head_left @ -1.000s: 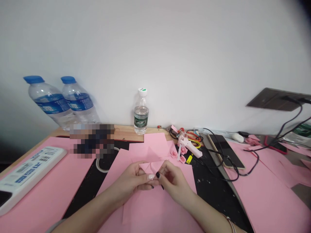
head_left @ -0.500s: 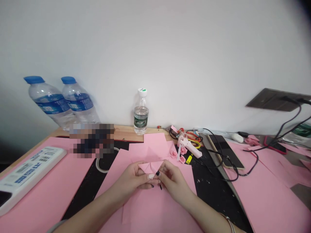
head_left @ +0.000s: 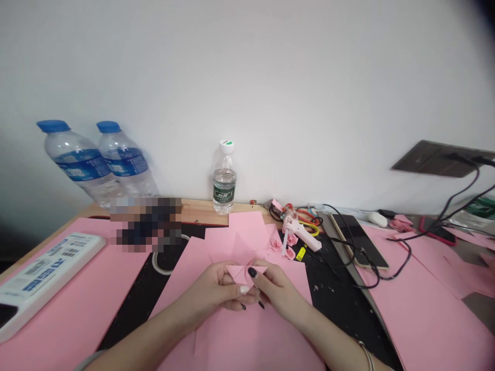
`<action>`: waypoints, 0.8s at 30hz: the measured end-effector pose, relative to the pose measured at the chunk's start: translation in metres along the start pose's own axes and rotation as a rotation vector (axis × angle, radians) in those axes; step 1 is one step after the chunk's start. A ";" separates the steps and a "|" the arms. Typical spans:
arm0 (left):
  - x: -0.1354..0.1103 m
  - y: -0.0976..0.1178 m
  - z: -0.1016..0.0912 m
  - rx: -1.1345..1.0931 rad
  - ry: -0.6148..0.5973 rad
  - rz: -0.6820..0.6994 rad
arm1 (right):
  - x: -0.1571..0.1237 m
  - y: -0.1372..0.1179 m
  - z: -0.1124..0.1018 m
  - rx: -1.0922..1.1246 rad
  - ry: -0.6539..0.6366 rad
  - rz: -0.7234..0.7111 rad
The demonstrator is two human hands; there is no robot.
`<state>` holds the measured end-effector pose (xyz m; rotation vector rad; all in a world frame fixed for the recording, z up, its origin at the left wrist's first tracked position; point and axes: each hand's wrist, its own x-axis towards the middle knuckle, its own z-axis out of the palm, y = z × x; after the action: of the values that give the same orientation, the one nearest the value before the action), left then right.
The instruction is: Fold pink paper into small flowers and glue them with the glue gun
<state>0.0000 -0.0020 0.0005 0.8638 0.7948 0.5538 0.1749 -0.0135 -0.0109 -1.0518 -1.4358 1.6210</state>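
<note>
L hand [head_left: 211, 293] and R hand [head_left: 276, 291] both half-closed, pinching small folded pink paper [head_left: 245, 271] w/ fingertips; slip or too-hard pinch could misalign or crease fold.

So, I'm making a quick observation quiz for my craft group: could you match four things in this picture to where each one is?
Things:
1. Folded pink paper
2. Hot glue gun
3. Green-labelled water bottle
4. Blue-capped water bottles

Places:
A. Upright at the back edge of the desk
B. Far left along that back edge
C. Between the left hand and right hand
D. Beside small paper roses

Pairs: 1-C; 2-D; 3-A; 4-B
</note>
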 end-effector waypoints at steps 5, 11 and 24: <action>0.002 -0.002 0.000 0.048 0.013 -0.014 | -0.001 -0.001 0.001 0.009 -0.038 0.004; -0.001 0.003 0.001 0.084 -0.006 -0.030 | -0.002 -0.005 -0.001 0.010 -0.072 0.007; 0.005 -0.006 -0.001 0.115 0.064 -0.079 | -0.004 -0.004 0.003 0.010 -0.050 0.034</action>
<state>0.0026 -0.0015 -0.0070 0.9197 0.9221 0.4708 0.1734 -0.0176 -0.0066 -1.0416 -1.4480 1.6879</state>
